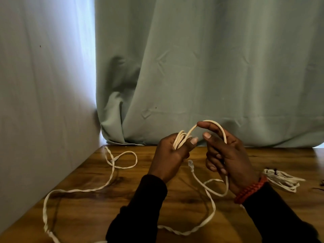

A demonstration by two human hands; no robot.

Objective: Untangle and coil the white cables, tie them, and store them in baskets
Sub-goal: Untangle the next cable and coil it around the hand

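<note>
We work over a wooden table (108, 204) set against a pale green curtain (201, 67). Our left hand (172, 153) grips several loops of white cable (75, 190); our right hand (226, 149) pinches its arching strand. A tied bundle (284, 180) lies far right.

Table (98, 174): wood, brown with dark grain, slight satin sheen. Curtain (210, 67): pale green cloth, matt, creased. White cable (112, 178): flat, smooth plastic jacket, matt; plug (190, 164) on its end is clear plastic. Coiled cable bundle (284, 180) at right: same white jacket. Sleeves (140, 213): dark matt fabric. Bracelet (250, 190): red, braided cord, rough texture. Left wall (35, 102): pale, matt, smooth.
</note>
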